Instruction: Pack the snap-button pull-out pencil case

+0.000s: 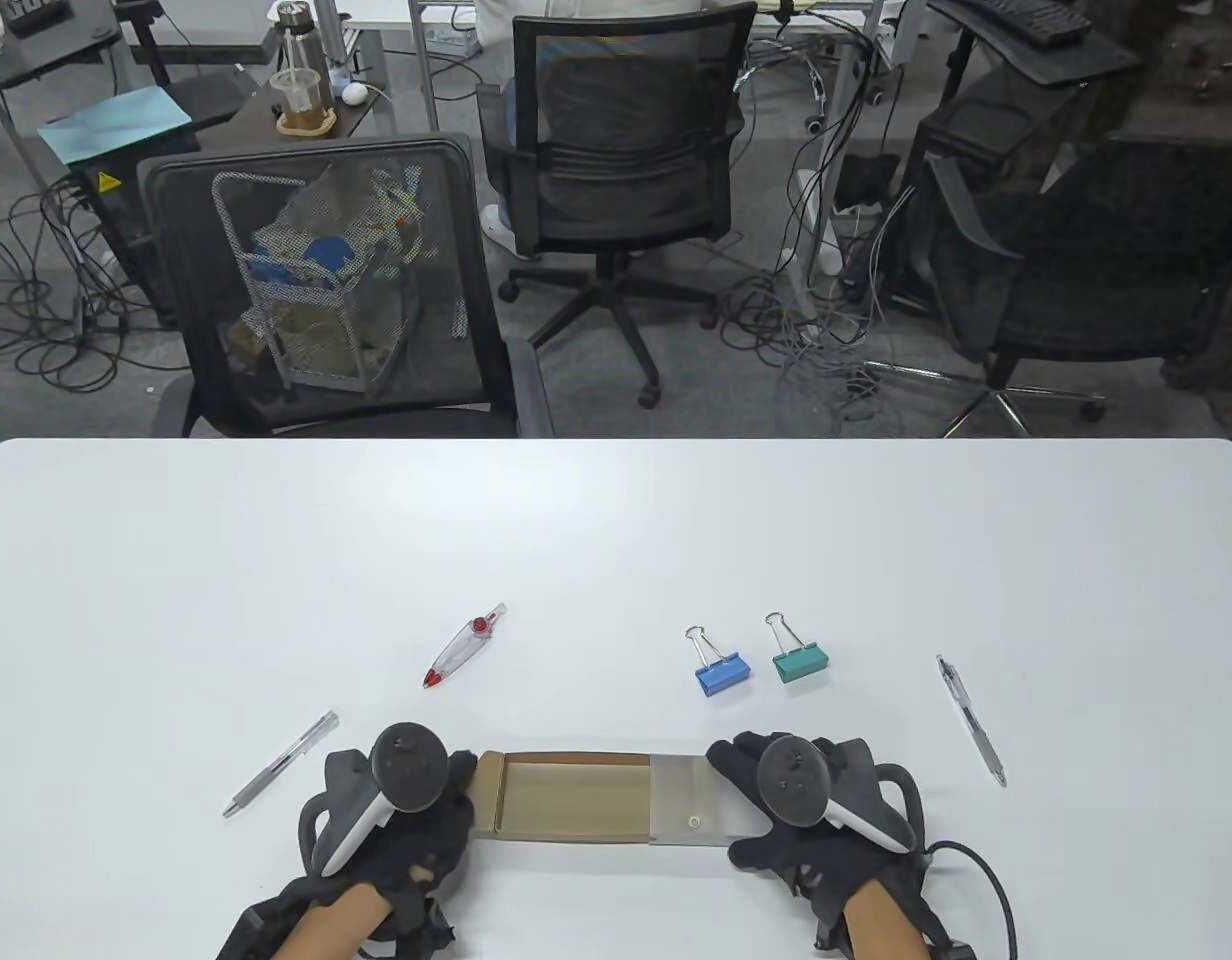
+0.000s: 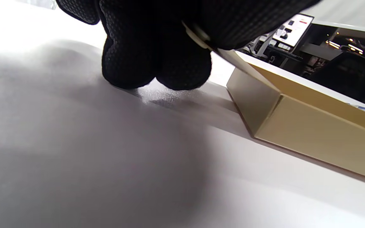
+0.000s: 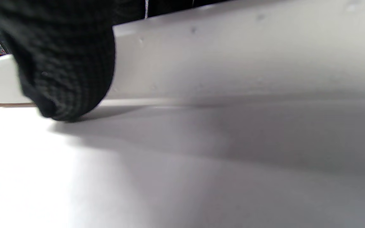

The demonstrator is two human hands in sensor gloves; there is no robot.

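Observation:
The pencil case lies near the table's front edge, pulled open: a tan cardboard drawer point(image 1: 576, 795) sticks out to the left of a frosted translucent sleeve point(image 1: 691, 800) with a white snap button point(image 1: 694, 822). The drawer looks empty. My left hand point(image 1: 416, 810) grips the drawer's left end flap; the left wrist view shows the fingers point(image 2: 157, 53) on the flap above the drawer point(image 2: 312, 133). My right hand point(image 1: 806, 800) holds the sleeve's right end; in the right wrist view a fingertip point(image 3: 65, 72) touches the table beside the sleeve's wall point(image 3: 233, 57).
On the white table point(image 1: 616, 540) lie a red-tipped clear pen point(image 1: 464, 647), a clear pen at left point(image 1: 281, 764), a pen at right point(image 1: 971, 720), a blue binder clip point(image 1: 721, 670) and a green binder clip point(image 1: 798, 658). Office chairs stand beyond the far edge.

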